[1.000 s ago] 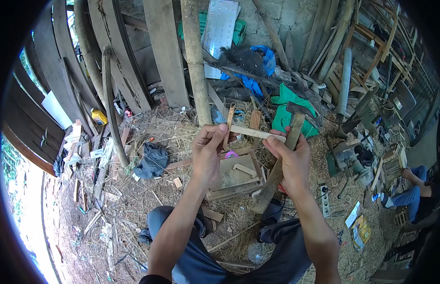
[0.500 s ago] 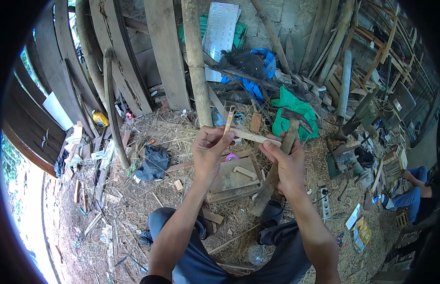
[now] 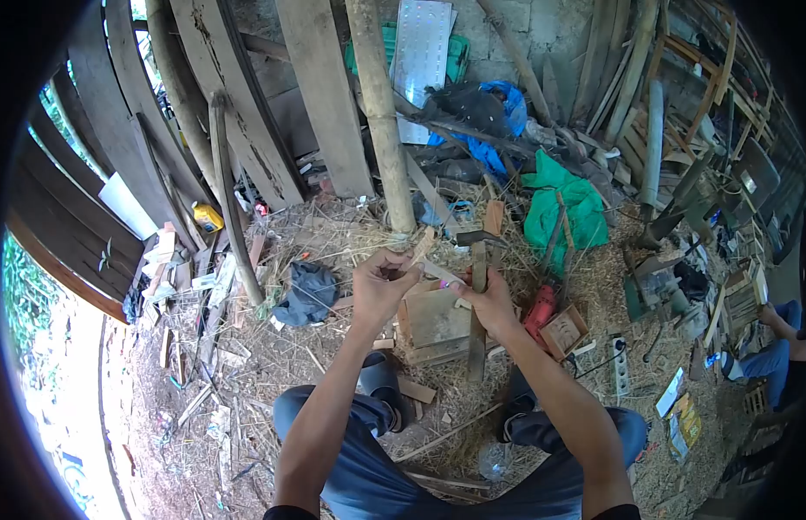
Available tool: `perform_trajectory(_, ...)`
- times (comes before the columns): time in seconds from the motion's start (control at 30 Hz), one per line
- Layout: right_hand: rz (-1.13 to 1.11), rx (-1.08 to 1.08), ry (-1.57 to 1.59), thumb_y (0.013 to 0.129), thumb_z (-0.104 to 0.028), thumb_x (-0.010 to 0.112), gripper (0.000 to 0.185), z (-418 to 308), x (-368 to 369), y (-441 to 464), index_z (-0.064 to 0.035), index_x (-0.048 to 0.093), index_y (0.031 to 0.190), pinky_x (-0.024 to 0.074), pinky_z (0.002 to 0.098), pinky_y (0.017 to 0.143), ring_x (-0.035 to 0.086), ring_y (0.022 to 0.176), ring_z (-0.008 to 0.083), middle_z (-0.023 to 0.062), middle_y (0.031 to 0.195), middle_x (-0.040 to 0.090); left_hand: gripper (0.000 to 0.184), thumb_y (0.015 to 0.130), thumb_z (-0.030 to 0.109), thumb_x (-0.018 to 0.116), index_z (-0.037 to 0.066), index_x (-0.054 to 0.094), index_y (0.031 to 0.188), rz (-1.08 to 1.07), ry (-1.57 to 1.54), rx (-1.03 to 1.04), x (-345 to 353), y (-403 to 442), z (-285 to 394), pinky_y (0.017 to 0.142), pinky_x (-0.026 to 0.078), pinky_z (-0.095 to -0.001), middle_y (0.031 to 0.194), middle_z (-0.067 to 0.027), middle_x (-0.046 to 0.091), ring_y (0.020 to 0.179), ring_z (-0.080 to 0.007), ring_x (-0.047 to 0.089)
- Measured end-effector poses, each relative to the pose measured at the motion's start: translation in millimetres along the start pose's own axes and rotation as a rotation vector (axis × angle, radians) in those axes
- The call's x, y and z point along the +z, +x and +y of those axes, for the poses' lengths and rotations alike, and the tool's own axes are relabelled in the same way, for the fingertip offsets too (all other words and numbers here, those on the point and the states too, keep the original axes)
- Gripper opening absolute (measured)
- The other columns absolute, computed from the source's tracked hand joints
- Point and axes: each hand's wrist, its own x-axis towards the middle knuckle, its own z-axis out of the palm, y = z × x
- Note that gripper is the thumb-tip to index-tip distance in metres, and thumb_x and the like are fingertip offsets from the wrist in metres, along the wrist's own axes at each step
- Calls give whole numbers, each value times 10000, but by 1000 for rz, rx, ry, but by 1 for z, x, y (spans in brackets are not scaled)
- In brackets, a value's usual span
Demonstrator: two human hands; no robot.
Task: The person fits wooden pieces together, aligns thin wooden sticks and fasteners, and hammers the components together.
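I look down over knees in dark trousers (image 3: 368,481), with a dirt floor (image 3: 273,364) around them littered with straw, shavings and offcuts. Past the hands a wooden box (image 3: 437,319) sits on the ground, with a red power tool (image 3: 539,312) to its right. Farther out, tall planks (image 3: 323,95) and a round pole (image 3: 377,104) stand before a grey wall (image 3: 481,48). At the right edge I catch another person's leg (image 3: 771,364) in blue.

My left grip (image 3: 378,284) is closed, thumb to fingers, pinching a short wooden piece (image 3: 425,241) that pokes up above them; how it meets the pale wooden strip (image 3: 439,272) is too blurred for me to read. The strip slants between the two hands, its other end at the thumb of my right grip (image 3: 491,303). That one is wrapped around a hammer (image 3: 477,347), head up and handle down.

The strip is narrow and straight. The hammer's handle is a darker, squared length of wood beneath a dark, curved head. Beyond lie a crumpled grey cloth (image 3: 307,295), a shiny green bag (image 3: 563,212) in loose folds and, farthest, a rumpled blue sheet (image 3: 509,108).
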Motion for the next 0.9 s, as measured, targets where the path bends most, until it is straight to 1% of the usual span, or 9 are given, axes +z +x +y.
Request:
perform_trajectory(0.13, 20, -48, 42, 775, -69, 747, 326, 41, 17, 3, 18, 528, 1000, 489, 288, 749, 614, 813, 153, 93, 934, 650, 146, 783, 9, 741, -22, 619, 857, -30, 256, -48, -8, -6, -30, 654, 508, -210, 874, -78, 670, 764, -62, 599)
perform_trajectory(0.33, 101, -72, 186, 780, -32, 713, 332, 103, 18, 15, 17, 495, 1025, 525, 307, 756, 648, 874, 187, 105, 912, 654, 159, 773, 35, 747, -36, 628, 851, -11, 328, -47, 3, -5, -71, 668, 510, -205, 873, -75, 678, 773, -65, 604)
perform_trajectory(0.4, 211, -199, -201, 811, -24, 675, 294, 122, 8, 21, 11, 476, 1025, 550, 305, 642, 659, 751, 186, 101, 854, 633, 173, 750, 76, 759, -23, 646, 835, 10, 344, -58, 1, -7, -101, 622, 497, -227, 788, -80, 681, 699, -68, 608)
perform_trajectory(0.43, 218, -186, -203, 811, -24, 675, 294, 115, 6, 20, 11, 476, 1025, 550, 305, 642, 659, 751, 186, 101, 854, 633, 190, 727, 118, 770, -11, 663, 818, 44, 360, -56, -1, -8, -113, 576, 484, -248, 703, -85, 684, 624, -72, 612)
perform_trajectory(0.5, 236, 48, 78, 845, -46, 647, 241, 93, -1, 23, 13, 470, 997, 519, 298, 478, 611, 563, 164, 85, 776, 599, 190, 716, 119, 770, -4, 664, 816, 36, 392, -28, -1, -10, -134, 588, 495, -265, 721, -99, 689, 630, -105, 635)
perform_trajectory(0.6, 223, 71, 1, 863, -62, 632, 217, 62, -10, 26, 21, 455, 958, 482, 302, 396, 555, 456, 148, 62, 711, 562, 180, 729, 96, 761, -8, 659, 834, -4, 468, -26, 4, -10, -130, 636, 513, -259, 793, -95, 699, 701, -107, 648)
perform_trajectory(0.77, 104, 36, -175, 884, -103, 602, 199, 8, -15, 26, 19, 465, 963, 491, 318, 429, 586, 498, 179, 83, 690, 572, 189, 722, 98, 763, -10, 668, 845, -56, 625, 49, 7, -9, -107, 661, 523, -253, 813, -91, 706, 711, -109, 657)
perform_trajectory(0.83, 48, 44, -227, 891, -117, 591, 199, -1, -13, 23, 18, 471, 973, 505, 343, 470, 600, 524, 205, 104, 693, 581, 176, 685, 77, 758, -2, 656, 805, -25, 604, 138, 7, -11, -104, 658, 528, -325, 802, -140, 688, 719, -257, 688)
perform_trajectory(0.9, -5, -139, -441, 936, -170, 559, 180, -9, -10, 14, -21, 490, 1008, 452, 368, 451, 553, 483, 190, 99, 703, 595, 183, 689, 82, 764, 1, 671, 823, -34, 604, 153, 7, -13, -100, 644, 528, -304, 793, -130, 695, 683, -214, 677)
